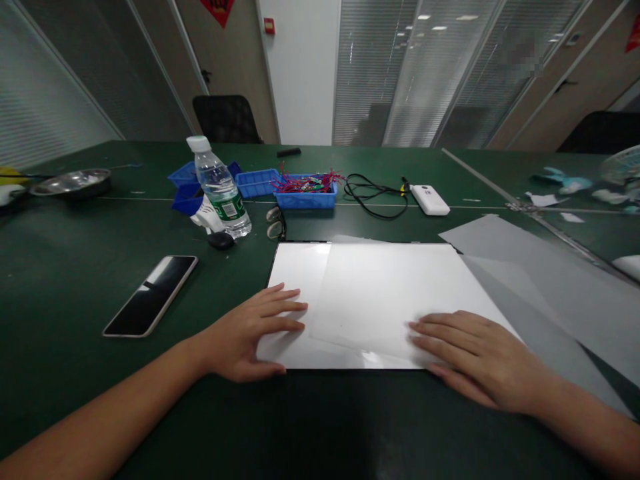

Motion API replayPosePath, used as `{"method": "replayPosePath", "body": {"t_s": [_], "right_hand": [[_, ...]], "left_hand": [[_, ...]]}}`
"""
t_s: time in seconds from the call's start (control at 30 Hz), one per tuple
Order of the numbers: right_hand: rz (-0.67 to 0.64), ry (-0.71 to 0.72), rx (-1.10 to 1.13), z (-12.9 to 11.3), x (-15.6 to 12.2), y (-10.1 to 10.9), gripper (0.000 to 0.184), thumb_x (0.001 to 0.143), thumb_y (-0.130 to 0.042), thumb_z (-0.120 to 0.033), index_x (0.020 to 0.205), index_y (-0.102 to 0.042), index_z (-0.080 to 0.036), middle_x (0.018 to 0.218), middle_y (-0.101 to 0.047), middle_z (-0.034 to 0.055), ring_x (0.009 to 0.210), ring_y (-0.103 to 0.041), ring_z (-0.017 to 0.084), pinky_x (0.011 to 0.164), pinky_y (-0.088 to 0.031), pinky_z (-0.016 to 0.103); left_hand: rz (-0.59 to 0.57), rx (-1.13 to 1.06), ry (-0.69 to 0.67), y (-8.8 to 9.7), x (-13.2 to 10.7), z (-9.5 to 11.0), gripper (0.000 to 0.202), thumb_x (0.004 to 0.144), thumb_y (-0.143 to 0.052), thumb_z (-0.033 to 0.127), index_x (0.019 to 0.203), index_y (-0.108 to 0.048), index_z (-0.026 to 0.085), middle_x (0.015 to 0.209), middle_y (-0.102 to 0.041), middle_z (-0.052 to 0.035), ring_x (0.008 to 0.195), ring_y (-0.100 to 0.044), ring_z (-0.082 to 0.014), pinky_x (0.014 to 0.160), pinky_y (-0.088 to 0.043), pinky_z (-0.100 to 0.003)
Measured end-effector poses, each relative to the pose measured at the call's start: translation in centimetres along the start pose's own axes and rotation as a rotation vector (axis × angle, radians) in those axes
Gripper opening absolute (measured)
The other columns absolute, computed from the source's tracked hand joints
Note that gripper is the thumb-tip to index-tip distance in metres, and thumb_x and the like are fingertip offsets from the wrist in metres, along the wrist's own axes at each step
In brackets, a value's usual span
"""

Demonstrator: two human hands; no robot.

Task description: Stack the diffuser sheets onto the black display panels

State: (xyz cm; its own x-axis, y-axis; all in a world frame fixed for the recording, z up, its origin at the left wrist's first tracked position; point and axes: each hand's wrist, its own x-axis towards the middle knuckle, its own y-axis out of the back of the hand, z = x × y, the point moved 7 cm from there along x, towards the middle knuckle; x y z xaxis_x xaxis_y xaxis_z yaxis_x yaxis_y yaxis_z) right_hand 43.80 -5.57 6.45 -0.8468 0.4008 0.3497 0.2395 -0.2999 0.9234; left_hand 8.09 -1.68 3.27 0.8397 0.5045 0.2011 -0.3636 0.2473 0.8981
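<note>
A flat white board point(295, 267) with a thin dark edge, perhaps a light pad, lies in front of me. On it rests a translucent white sheet point(380, 287), set toward the right and slightly skewed. My left hand point(255, 330) lies over the board's left edge, fingers spread and pointing right, thumb at the near corner. Flat on the sheet's lower right part is my right hand point(475, 357), its fingers stretched out to the left. Neither hand grips anything.
Left of the board are a phone point(153, 297), a water bottle point(223, 190), a black mouse point(221, 240) and glasses point(275, 223). Behind stand blue trays point(306, 200) with red wires, a black cable point(375, 200) and a white power bank point(429, 200). Loose sheets point(555, 280) lie at right.
</note>
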Motion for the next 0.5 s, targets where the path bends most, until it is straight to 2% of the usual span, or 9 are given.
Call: {"method": "replayPosePath", "body": {"t_s": [0.07, 0.17, 0.23, 0.33, 0.5], "right_hand": [[0.002, -0.119, -0.092, 2.4, -0.8, -0.2, 0.035, 0.105, -0.057, -0.029, 0.131, -0.079, -0.019, 0.136, -0.076, 0.0096, 0.121, -0.074, 0.026, 0.100, -0.064, 0.044], [-0.068, -0.326, -0.222, 5.9, -2.2, -1.2, 0.037, 0.108, -0.052, -0.034, 0.120, -0.083, -0.016, 0.125, -0.080, 0.0121, 0.111, -0.078, 0.029, 0.097, -0.065, 0.051], [-0.121, -0.399, -0.234, 7.1, -2.8, -2.0, 0.041, 0.109, -0.049, -0.036, 0.117, -0.084, -0.017, 0.125, -0.080, 0.0122, 0.110, -0.078, 0.029, 0.098, -0.065, 0.052], [-0.132, -0.384, -0.203, 6.8, -2.8, -2.6, 0.043, 0.110, -0.048, -0.039, 0.123, -0.083, -0.018, 0.133, -0.077, 0.0118, 0.118, -0.076, 0.028, 0.102, -0.064, 0.050], [-0.123, -0.291, -0.185, 4.1, -1.6, -2.8, 0.048, 0.109, -0.052, -0.042, 0.140, -0.075, -0.013, 0.150, -0.066, 0.0149, 0.135, -0.068, 0.031, 0.109, -0.061, 0.052]], "left_hand": [[0.005, 0.000, -0.004, 0.0, 0.0, -0.1, 0.069, 0.089, -0.082, 0.051, 0.151, -0.063, 0.028, 0.164, -0.059, -0.0132, 0.159, -0.046, -0.0402, 0.134, -0.029, -0.067], [0.011, 0.000, -0.013, -0.1, 0.0, -0.1, 0.069, 0.089, -0.082, 0.050, 0.152, -0.062, 0.028, 0.164, -0.059, -0.0133, 0.159, -0.046, -0.0398, 0.134, -0.029, -0.067], [0.015, -0.002, -0.019, -0.1, 0.0, 0.0, 0.069, 0.089, -0.082, 0.050, 0.152, -0.062, 0.028, 0.164, -0.059, -0.0132, 0.159, -0.046, -0.0396, 0.134, -0.029, -0.068], [0.031, -0.003, -0.030, 0.0, 0.1, 0.3, 0.070, 0.089, -0.083, 0.049, 0.152, -0.060, 0.028, 0.166, -0.056, -0.0146, 0.158, -0.047, -0.0400, 0.134, -0.030, -0.068], [0.046, -0.011, -0.020, 0.0, 0.0, 0.4, 0.078, 0.090, -0.082, 0.048, 0.159, -0.052, 0.028, 0.170, -0.050, -0.0168, 0.160, -0.044, -0.0405, 0.133, -0.030, -0.068]]}}
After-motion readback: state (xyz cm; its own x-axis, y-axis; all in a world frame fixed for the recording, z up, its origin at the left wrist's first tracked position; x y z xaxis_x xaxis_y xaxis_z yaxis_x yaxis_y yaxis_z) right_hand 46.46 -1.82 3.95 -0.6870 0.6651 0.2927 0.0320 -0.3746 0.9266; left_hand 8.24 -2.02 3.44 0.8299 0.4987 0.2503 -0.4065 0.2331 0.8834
